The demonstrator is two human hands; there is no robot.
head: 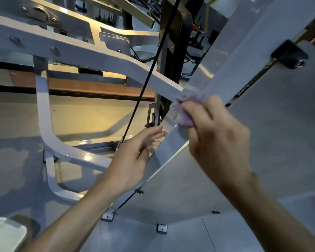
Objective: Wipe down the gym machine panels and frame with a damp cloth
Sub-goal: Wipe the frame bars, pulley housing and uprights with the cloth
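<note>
Right hand (218, 135) gripping cloth (182, 111) — on frame (224, 70), left hand (133, 157) beside

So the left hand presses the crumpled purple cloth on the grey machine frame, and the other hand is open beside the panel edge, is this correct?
Not quite: the head view shows the right hand pressing the crumpled purple cloth; the left hand is the open one.

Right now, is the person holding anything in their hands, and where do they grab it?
The right hand holds a purple cloth, bunched up in its fingertips against the grey frame. The left hand is open and holds nothing.
</note>
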